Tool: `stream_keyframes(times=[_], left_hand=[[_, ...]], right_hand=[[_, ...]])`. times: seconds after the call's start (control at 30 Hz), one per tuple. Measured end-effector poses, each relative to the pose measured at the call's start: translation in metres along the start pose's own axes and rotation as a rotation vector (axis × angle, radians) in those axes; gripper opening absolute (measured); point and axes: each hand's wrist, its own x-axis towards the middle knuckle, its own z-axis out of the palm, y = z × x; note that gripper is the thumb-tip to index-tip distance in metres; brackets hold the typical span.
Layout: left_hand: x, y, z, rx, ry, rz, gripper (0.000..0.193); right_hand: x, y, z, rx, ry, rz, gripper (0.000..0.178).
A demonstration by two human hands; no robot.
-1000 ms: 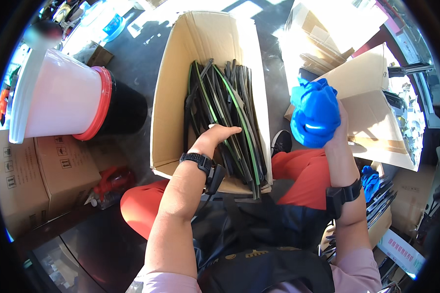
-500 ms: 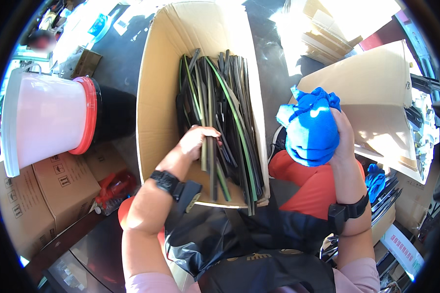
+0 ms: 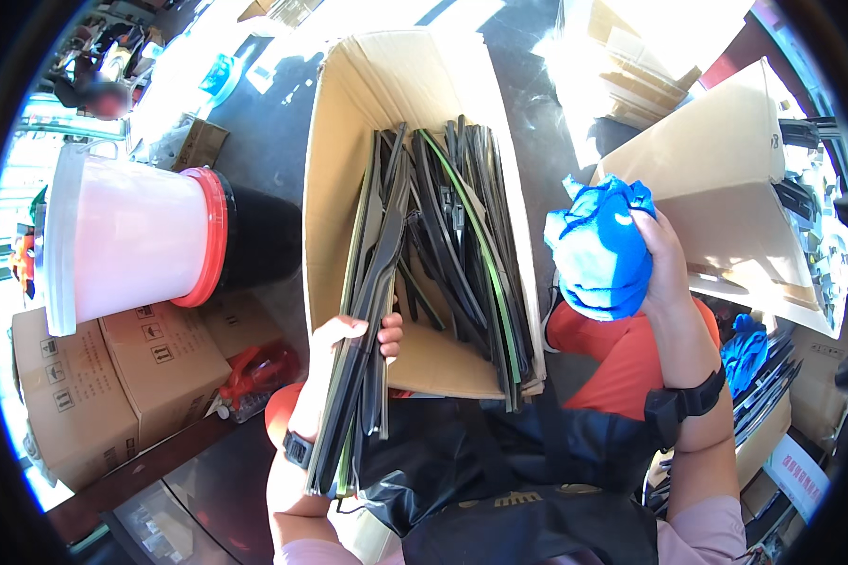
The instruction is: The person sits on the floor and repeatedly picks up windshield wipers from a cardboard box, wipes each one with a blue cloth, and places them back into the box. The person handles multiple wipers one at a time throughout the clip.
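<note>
My left hand (image 3: 350, 331) is closed round a bundle of wiper blades (image 3: 347, 405), long and black with some green and pale edges. The bundle slants out over the near end of an open cardboard box (image 3: 325, 169), its lower ends above my lap. More black blades (image 3: 499, 254) stay inside the box, mostly along its right side, one with a bright green edge. To the right of the box, my right hand (image 3: 664, 254) grips a bunched blue cloth (image 3: 601, 259), its fingers wrapped round the right side and partly hidden.
On the left, a white bucket (image 3: 132, 235) with a red rim lies against a black one (image 3: 264, 235), above closed cartons (image 3: 160, 358) and a red bottle (image 3: 259, 372). At right stand a tilted cardboard box (image 3: 716, 179) and another blue cloth (image 3: 746, 353) on black strips.
My left hand has drawn the bundle of wiper blades toward me, partly out of the box. The right hand still holds the blue cloth. The whole view has shifted slightly.
</note>
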Motion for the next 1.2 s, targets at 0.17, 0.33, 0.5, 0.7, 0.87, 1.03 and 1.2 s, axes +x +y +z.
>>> stream_keyframes(times=[0.17, 0.33, 0.5, 0.7, 0.87, 1.03, 1.2], left_hand=[[-0.029, -0.013, -0.014, -0.064, -0.224, -0.038, 0.077], [-0.037, -0.021, -0.008, 0.002, -0.371, -0.047, 0.088], [-0.026, -0.029, 0.001, -0.105, -0.439, -0.074, 0.088], [0.001, -0.032, -0.001, -0.174, -0.504, -0.109, 0.085], [0.009, -0.031, -0.01, -0.129, -0.57, -0.11, 0.088], [0.012, -0.03, 0.001, -0.145, -0.512, -0.105, 0.083], [0.026, -0.031, 0.028, 0.082, -0.207, 0.034, 0.062]], right_hand=[[-0.003, 0.001, 0.003, -0.006, -0.018, -0.01, 0.03], [0.001, 0.005, -0.001, 0.0, -0.073, 0.024, 0.028], [-0.005, 0.004, 0.016, 0.013, -0.153, 0.028, 0.029], [-0.004, 0.019, 0.014, -0.188, -0.288, 0.141, 0.033], [-0.001, 0.024, 0.011, -0.39, -0.383, 0.097, 0.032], [-0.002, 0.015, 0.016, -0.483, -0.383, 0.015, 0.032], [0.001, 0.018, 0.009, -0.542, -0.426, -0.011, 0.033]])
